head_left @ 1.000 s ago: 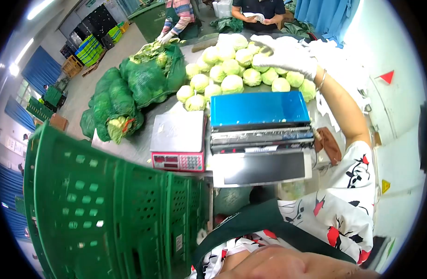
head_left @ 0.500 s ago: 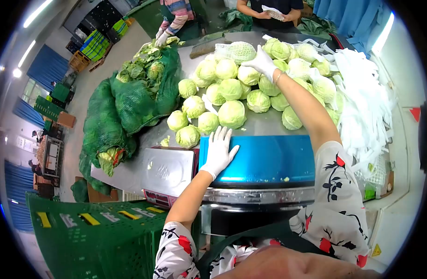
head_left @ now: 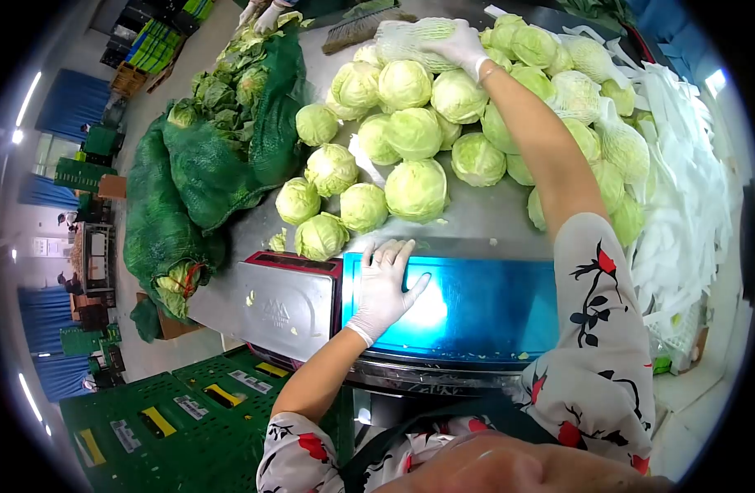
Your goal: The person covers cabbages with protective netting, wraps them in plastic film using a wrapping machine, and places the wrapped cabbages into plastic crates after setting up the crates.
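Observation:
My left hand [head_left: 383,289], in a white glove, lies flat with fingers spread on the left end of a shiny blue panel [head_left: 492,304]. My right hand [head_left: 455,45], gloved too, reaches to the far side of the pile and grips a cabbage in a white foam net [head_left: 402,39]. Its fingers lie partly over the net. Bare green cabbages [head_left: 416,191] are heaped on the metal table between my hands. Other cabbages in foam nets [head_left: 624,149] lie right of my right forearm.
A metal-topped scale [head_left: 287,302] stands left of the blue panel. Green mesh sacks [head_left: 217,177] of cabbage lie at left, a brush [head_left: 365,29] at the back. White foam nets [head_left: 681,189] are piled at right, green crates [head_left: 163,419] below left. Another person's gloved hand [head_left: 268,16] touches leaves.
My right hand has closed over the netted cabbage. My left hand stays on the blue panel. The view has tilted down and closer, and the co-workers have mostly left the frame.

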A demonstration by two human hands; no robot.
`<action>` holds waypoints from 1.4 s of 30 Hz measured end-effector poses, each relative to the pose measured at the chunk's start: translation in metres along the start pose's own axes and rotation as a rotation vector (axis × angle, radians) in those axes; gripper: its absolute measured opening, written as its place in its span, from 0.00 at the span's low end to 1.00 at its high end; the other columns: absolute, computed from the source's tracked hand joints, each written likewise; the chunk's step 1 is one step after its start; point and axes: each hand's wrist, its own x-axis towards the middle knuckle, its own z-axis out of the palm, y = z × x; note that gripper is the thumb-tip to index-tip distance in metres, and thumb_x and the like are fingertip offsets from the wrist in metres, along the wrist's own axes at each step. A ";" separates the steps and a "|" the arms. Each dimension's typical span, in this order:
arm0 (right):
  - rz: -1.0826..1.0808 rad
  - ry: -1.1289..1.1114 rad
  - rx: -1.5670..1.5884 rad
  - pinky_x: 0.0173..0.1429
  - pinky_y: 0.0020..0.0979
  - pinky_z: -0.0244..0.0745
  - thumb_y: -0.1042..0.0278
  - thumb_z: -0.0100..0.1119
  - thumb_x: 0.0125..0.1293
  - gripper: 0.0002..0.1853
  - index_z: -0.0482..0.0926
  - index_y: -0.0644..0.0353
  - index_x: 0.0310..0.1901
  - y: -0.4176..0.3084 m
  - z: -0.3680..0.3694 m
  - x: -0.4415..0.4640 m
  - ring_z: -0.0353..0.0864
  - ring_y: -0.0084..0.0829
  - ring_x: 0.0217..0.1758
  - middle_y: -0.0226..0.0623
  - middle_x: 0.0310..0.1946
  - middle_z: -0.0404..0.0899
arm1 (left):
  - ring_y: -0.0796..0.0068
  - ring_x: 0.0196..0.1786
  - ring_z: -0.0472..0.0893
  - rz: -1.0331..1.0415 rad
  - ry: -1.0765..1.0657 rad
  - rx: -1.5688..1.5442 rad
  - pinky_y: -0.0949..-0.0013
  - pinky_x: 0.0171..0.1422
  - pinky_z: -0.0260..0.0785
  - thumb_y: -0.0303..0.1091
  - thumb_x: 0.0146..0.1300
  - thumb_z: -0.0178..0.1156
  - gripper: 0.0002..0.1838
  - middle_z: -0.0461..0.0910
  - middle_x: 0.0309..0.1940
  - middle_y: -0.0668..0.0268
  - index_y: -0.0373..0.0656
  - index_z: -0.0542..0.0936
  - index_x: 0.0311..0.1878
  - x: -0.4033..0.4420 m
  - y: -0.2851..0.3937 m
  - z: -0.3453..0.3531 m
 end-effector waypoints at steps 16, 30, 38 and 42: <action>-0.194 -0.020 0.985 0.78 0.43 0.58 0.52 0.82 0.47 0.56 0.58 0.63 0.74 -0.131 -0.134 -0.378 0.65 0.50 0.74 0.49 0.71 0.65 | 0.60 0.77 0.61 -0.298 -0.036 -1.626 0.60 0.81 0.48 0.53 0.73 0.53 0.40 0.63 0.74 0.53 0.34 0.58 0.77 -0.023 0.064 -0.004; 0.335 -0.092 0.643 0.77 0.40 0.59 0.58 0.74 0.59 0.48 0.57 0.70 0.74 -0.168 -0.150 -0.522 0.62 0.47 0.76 0.58 0.69 0.65 | 0.54 0.74 0.65 -0.046 0.024 -0.730 0.56 0.78 0.58 0.39 0.54 0.74 0.53 0.58 0.74 0.47 0.38 0.54 0.78 -0.081 0.115 -0.039; 0.591 0.090 -0.479 0.72 0.65 0.54 0.31 0.53 0.66 0.36 0.77 0.61 0.56 -0.199 -0.131 -0.643 0.75 0.53 0.57 0.54 0.45 0.79 | 0.57 0.49 0.77 -0.329 0.008 0.254 0.53 0.56 0.66 0.53 0.60 0.68 0.44 0.82 0.41 0.56 0.32 0.66 0.71 -0.225 0.046 -0.047; 0.553 0.074 -0.428 0.73 0.54 0.60 0.47 0.56 0.72 0.25 0.80 0.61 0.57 -0.221 -0.114 -0.616 0.81 0.47 0.51 0.49 0.41 0.84 | 0.59 0.46 0.79 -0.399 0.171 -0.096 0.53 0.57 0.66 0.40 0.57 0.71 0.41 0.83 0.33 0.61 0.36 0.68 0.72 -0.210 0.042 -0.014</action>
